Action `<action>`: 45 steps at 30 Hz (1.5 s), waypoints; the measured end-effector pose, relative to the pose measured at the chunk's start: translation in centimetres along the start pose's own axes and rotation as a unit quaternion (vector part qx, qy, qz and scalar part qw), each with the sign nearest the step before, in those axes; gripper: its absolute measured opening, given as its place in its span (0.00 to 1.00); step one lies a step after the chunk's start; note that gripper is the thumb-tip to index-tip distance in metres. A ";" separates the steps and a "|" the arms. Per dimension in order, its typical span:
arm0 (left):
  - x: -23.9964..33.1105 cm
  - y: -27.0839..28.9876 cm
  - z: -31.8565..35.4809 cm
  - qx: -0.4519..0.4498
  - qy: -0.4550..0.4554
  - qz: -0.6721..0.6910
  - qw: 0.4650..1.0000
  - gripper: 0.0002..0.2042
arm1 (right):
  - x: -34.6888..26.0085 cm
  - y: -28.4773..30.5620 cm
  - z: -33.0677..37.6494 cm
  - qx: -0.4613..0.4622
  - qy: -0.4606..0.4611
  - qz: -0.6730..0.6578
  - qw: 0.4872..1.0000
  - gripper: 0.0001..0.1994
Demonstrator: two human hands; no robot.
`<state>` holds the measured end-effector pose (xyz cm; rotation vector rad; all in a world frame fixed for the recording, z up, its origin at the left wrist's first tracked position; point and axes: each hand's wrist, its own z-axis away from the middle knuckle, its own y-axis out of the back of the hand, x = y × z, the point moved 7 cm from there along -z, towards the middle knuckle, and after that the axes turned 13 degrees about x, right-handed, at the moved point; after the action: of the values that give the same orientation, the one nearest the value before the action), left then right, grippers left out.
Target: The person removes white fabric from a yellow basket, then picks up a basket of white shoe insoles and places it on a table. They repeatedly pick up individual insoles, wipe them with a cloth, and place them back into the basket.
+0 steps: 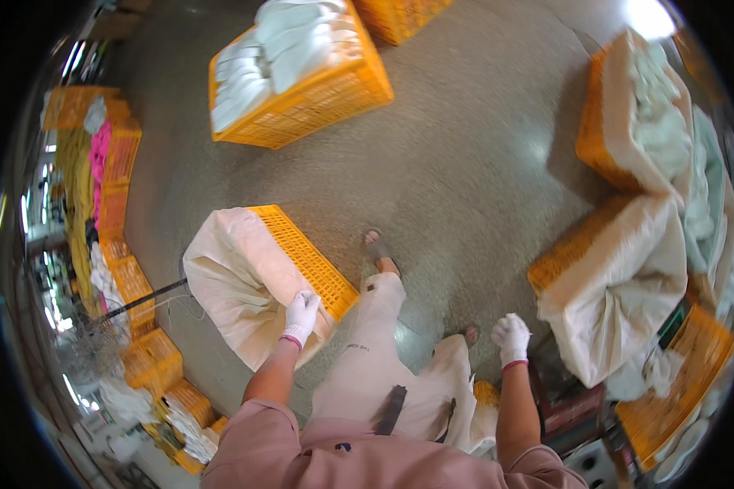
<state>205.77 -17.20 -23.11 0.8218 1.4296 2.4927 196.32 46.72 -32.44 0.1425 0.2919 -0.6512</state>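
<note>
My left hand [301, 316], in a white glove, grips the rim of an orange plastic crate [306, 253] lined with a cream cloth bag [236, 285]. The crate tilts beside my left leg. My right hand [511, 337], also gloved in white, hangs closed at my right side, holding nothing, near a second cloth-lined orange crate [620, 285]. My legs and sandalled feet [379, 248] show between the two hands.
An orange crate [302, 106] filled with white folded cloth stands ahead on the speckled floor. More orange crates [126, 285] stack along the left wall. Cloth-lined crates with white pieces [644, 122] crowd the right. Another crate [395, 16] sits at the top.
</note>
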 end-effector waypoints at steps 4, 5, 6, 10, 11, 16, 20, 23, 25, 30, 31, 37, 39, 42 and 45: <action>-3.3 4.0 -6.6 -0.040 0.058 0.006 0.998 0.14 | 0.4 -16.5 3.3 0.006 0.103 0.185 0.977 0.03; -3.6 5.0 -8.2 -0.038 0.051 -0.031 0.998 0.14 | -0.7 -21.3 3.5 0.008 0.144 0.218 0.965 0.05; -3.4 5.9 -10.1 -0.045 0.039 -0.009 0.998 0.14 | -1.7 -26.2 3.8 0.015 0.169 0.250 0.953 0.07; -2.4 9.9 -17.4 -0.057 0.067 0.082 0.993 0.14 | -9.2 -46.4 4.3 -0.019 0.318 0.347 0.882 0.20; -1.8 11.3 -19.8 -0.040 0.061 0.080 0.994 0.14 | -11.0 -51.4 4.5 -0.051 0.344 0.334 0.876 0.21; 2.0 17.7 -34.3 0.020 0.107 0.114 0.988 0.14 | -19.0 -75.5 4.5 -0.058 0.509 0.430 0.743 0.23; 7.4 22.8 -48.1 0.124 0.016 0.048 0.991 0.17 | -22.7 -93.1 2.0 -0.005 0.587 0.469 0.660 0.29; 11.5 25.1 -59.7 0.189 -0.008 -0.017 0.982 0.22 | -23.6 -103.8 -2.1 -0.034 0.558 0.495 0.665 0.36; 14.0 25.1 -67.7 0.213 -0.014 -0.015 0.977 0.25 | -23.3 -107.7 -5.8 -0.042 0.468 0.468 0.748 0.30; 18.0 21.7 -86.3 0.192 0.024 0.240 0.951 0.35 | -23.4 -109.4 -9.6 -0.041 0.378 0.343 0.859 0.14; 18.6 19.9 -89.1 0.088 0.046 0.332 0.938 0.36 | -22.7 -109.2 -9.1 -0.093 0.366 0.308 0.873 0.13; 19.3 20.3 -94.9 -0.024 0.112 0.294 0.949 0.24 | -15.8 -101.8 -3.2 -0.008 0.347 0.262 0.900 0.12; 20.2 22.5 -94.2 -0.030 0.106 0.274 0.955 0.21 | -13.6 -97.9 -0.3 0.064 0.338 0.295 0.891 0.14; 23.7 25.5 -91.5 -0.067 0.065 0.291 0.952 0.20 | -12.7 -91.1 5.5 0.135 0.305 0.328 0.884 0.15; 28.9 28.9 -86.5 -0.103 0.036 0.279 0.954 0.21 | -14.2 -82.9 14.5 0.182 0.313 0.292 0.885 0.16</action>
<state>139.70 -86.40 -22.04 1.2389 1.0281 3.0385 137.79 -13.56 -17.50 0.7820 0.7142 -0.0280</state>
